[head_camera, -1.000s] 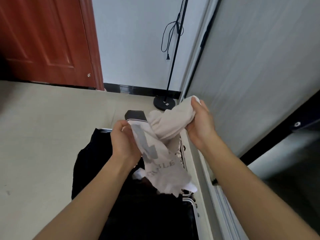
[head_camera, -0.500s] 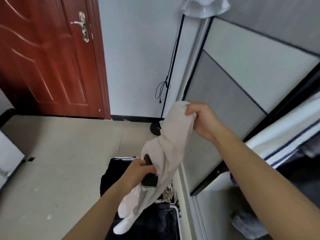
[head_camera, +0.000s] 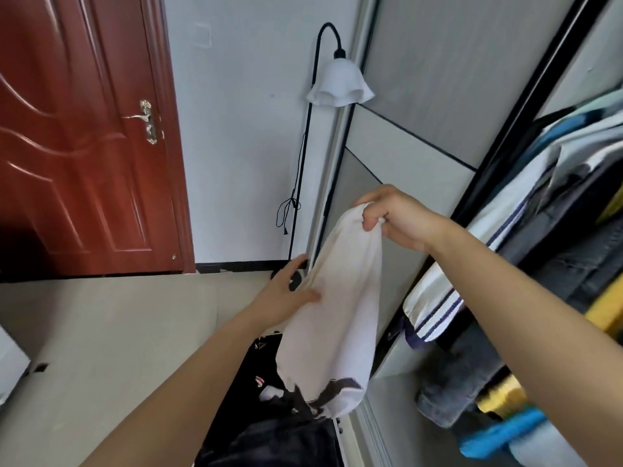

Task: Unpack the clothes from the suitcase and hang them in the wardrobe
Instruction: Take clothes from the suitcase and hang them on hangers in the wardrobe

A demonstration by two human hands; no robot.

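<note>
R hand (head_camera: 392, 215), approx 3 o'clock of centre, pinches the top end of a white fabric garment (head_camera: 337, 315) w/ dark print near its lower hem. It hangs down toward 6. L hand (head_camera: 290, 294), fingers straight, touches the garment's 9 o'clock side just below centre. Black open suitcase (head_camera: 264, 364) w/ dark clothes (head_camera: 276, 443) at 6. Grey sliding-door wardrobe (head_camera: 438, 79) at 1–4, w/ hung clothes incl. a white navy-striped piece (head_camera: 438, 298). Black floor lamp w/ white fluted shade (head_camera: 338, 84) at 12. Red-brown wooden door (head_camera: 84, 146) at 9–10.

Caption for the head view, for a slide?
Right hand holds up a white garment beside the open wardrobe; left hand touches it.
</note>
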